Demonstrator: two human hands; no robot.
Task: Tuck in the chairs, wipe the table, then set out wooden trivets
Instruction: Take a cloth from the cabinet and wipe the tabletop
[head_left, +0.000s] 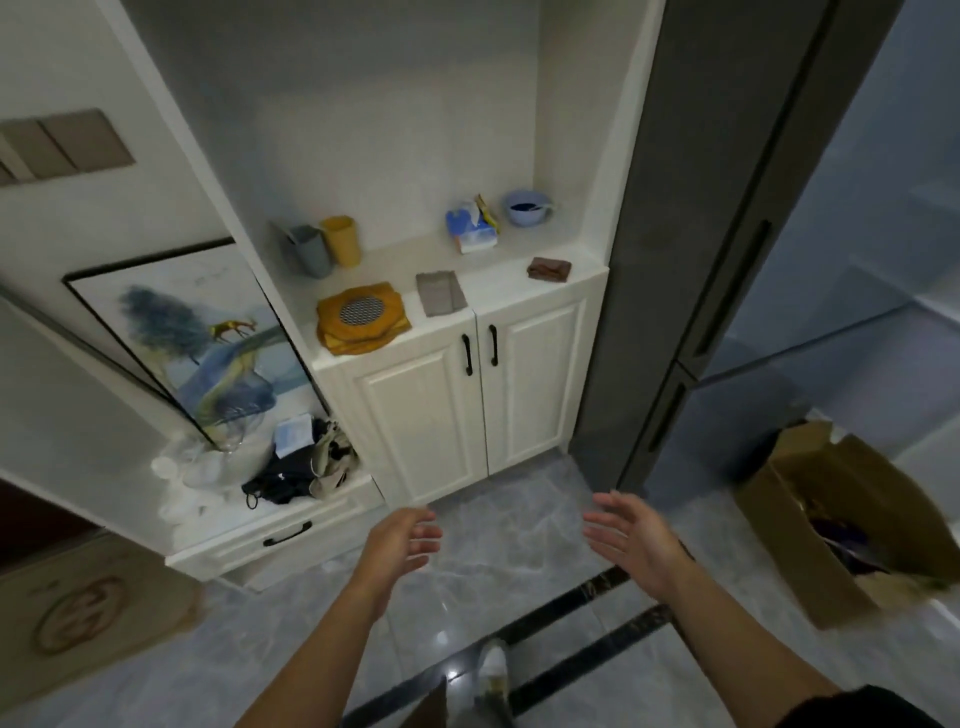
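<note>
A stack of wooden trivets (363, 318), yellowish-brown with a round metal mesh centre, lies on the white cabinet counter (519, 283) near its left front. A grey folded cloth (440, 293) lies just to the right of the stack, and a brown folded cloth (549, 269) rests at the counter's right front corner. My left hand (402, 540) and my right hand (631, 535) are both held out low over the floor in front of the cabinet, fingers apart, holding nothing. Neither table nor chairs are in view.
A grey cup (308, 249), a yellow cup (342, 240), a tissue pack (470, 228) and a blue bowl (527, 207) stand at the counter's back. A grey fridge (691, 218) is to the right, an open cardboard box (836, 525) on the floor, a cluttered low bench (270, 467) left.
</note>
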